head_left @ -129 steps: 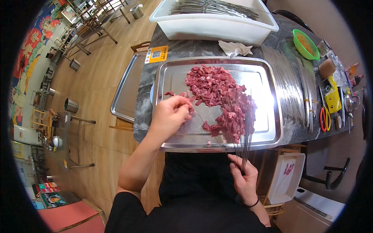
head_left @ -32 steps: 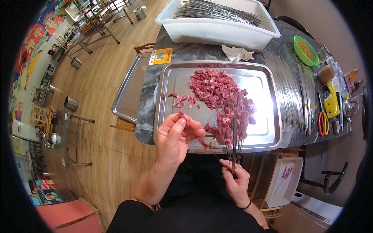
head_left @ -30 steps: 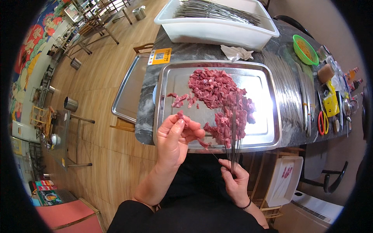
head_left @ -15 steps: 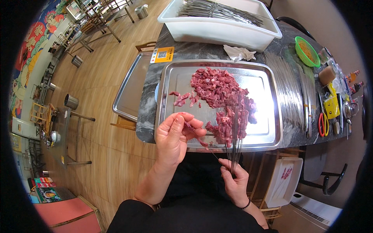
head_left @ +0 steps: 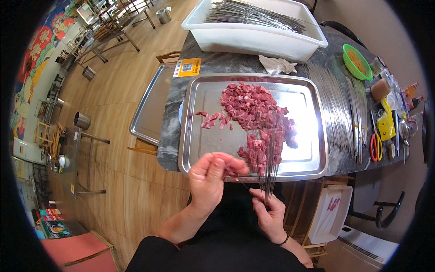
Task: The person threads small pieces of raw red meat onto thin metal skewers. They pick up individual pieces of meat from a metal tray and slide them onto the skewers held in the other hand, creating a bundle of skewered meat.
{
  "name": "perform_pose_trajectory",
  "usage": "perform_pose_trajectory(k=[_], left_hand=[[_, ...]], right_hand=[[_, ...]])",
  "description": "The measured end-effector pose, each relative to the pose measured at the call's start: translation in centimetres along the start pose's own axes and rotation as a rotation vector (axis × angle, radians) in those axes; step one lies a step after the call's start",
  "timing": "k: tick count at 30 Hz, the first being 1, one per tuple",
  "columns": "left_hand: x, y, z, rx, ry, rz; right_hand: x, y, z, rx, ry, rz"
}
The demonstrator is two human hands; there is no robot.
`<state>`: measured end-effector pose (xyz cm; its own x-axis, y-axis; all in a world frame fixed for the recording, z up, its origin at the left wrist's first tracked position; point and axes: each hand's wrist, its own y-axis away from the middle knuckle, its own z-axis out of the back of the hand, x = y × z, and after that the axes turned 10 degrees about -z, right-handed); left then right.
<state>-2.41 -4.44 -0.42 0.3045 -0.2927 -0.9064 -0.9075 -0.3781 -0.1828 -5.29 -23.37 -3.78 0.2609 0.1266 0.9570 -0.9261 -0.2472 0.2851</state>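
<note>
As I watch through the head view, the left hand [head_left: 207, 181] has its fingers closed around a small piece of meat [head_left: 230, 171], beside a single skewer [head_left: 243, 183] slanting up from the right hand [head_left: 270, 216], whose fingers grip a fanned bundle of thin metal skewers [head_left: 268, 179]. Just beyond them I see a pile of raw red meat [head_left: 249, 104] on a steel tray [head_left: 210, 145], partly behind that bundle. Farther out on the dark bench [head_left: 168, 147], I find loose skewers [head_left: 330, 106] to the right and a white tub [head_left: 249, 44] behind the tray.

Glare whitens the right of the metal tray [head_left: 304, 129]; outer lines bend.
</note>
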Motion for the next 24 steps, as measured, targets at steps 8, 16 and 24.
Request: perform_pose_trajectory(k=[8,16,24], left_hand=[[0.6,-10.7,1.1,0.482,-1.473,-0.545],[0.5,-11.7,2.0,0.297,-0.948,-0.101],[-0.4,-7.2,0.7,0.097,0.063,0.203]], right_hand=[[0.0,-0.3,1.4,-0.154,-0.157,-0.097],[-0.3,-0.4,2.2,-0.110,-0.048,-0.034],[1.2,-0.5,1.8,-0.083,0.081,0.049]])
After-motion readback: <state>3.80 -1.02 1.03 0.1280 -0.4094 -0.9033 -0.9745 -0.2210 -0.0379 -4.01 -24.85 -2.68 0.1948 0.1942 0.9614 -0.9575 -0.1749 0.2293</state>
